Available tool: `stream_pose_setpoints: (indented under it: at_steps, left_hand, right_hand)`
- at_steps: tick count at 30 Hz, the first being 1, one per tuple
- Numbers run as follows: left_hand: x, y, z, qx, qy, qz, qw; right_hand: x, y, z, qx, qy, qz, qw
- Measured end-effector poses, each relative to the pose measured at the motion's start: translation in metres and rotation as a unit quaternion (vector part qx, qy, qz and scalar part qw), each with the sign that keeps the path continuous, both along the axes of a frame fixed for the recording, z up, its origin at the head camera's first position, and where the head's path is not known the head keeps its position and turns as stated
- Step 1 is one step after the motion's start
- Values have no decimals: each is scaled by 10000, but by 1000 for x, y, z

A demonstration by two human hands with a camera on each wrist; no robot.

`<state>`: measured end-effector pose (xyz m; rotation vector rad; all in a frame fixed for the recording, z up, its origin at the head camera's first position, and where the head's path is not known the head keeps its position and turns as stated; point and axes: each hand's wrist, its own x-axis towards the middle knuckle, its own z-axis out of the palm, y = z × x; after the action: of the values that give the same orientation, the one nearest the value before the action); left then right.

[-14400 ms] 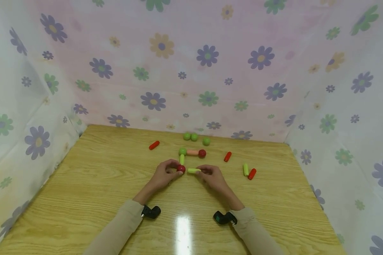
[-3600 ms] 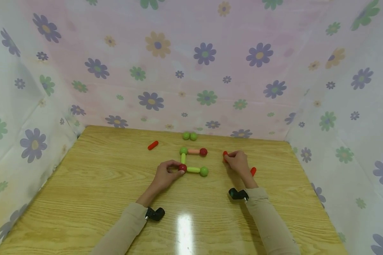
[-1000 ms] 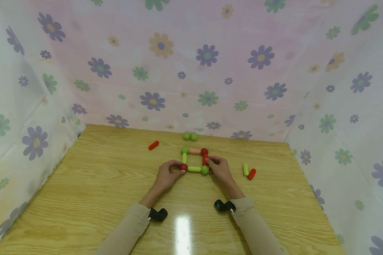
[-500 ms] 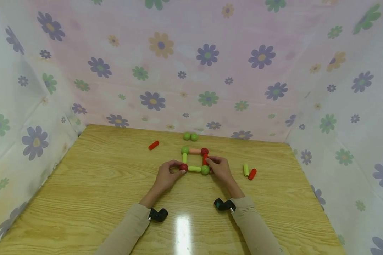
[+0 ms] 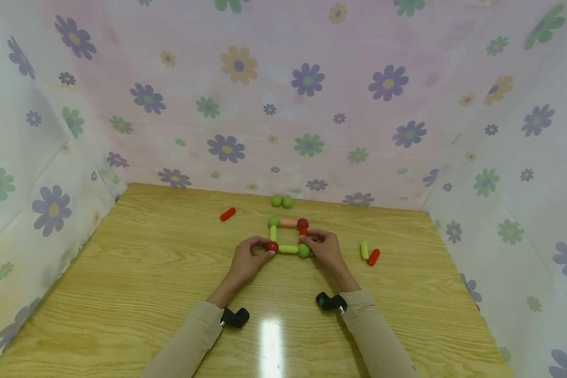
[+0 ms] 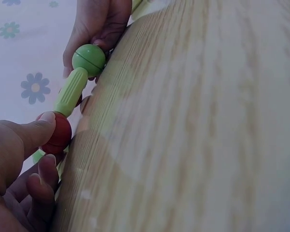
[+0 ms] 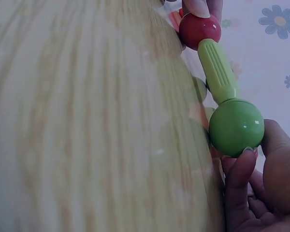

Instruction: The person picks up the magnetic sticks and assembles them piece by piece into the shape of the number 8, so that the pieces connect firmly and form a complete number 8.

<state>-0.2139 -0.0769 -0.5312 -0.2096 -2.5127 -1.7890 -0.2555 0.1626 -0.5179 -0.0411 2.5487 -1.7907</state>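
While left grip (image 5: 248,257) pinches red ball (image 5: 273,247) — one of two — right (image 5: 325,247) pinches red stick (image 5: 303,231).

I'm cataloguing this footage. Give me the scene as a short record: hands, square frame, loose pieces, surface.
left hand: pinches the near-left red ball
right hand: grips the red side rod
frame corners: near-left red ball, far-left green ball, far-right red ball, near-right green ball
frame sides: far orange-pink rod, red side rod on the right, left yellow-green rod, near yellow-green rod
loose, beyond frame: two green balls
loose, left: lone red rod
loose, right: spare yellow-green rod beside another red rod
surface: wood-grain table
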Motion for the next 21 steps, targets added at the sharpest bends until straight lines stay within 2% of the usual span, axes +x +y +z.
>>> stream_pose_setpoints:
  at_steps: [10,11,13,21]
  left_hand:
    - [0,1,0,-59,-22,37,10000]
    - [-1,1,0,-75,-19,36,10000]
    - [-1,1,0,-69,-11,39,10000]
    - [1,0,2,-45,-63,15,10000]
  right_hand:
    - [-3,-2,-4,-109,32,-193,9997]
    - [-1,-3,1,-131,25,-168,9998]
    - [-1,-3,0,-157,55,-195,9997]
    - [-2,-5,-4,-41,134,-355,9993]
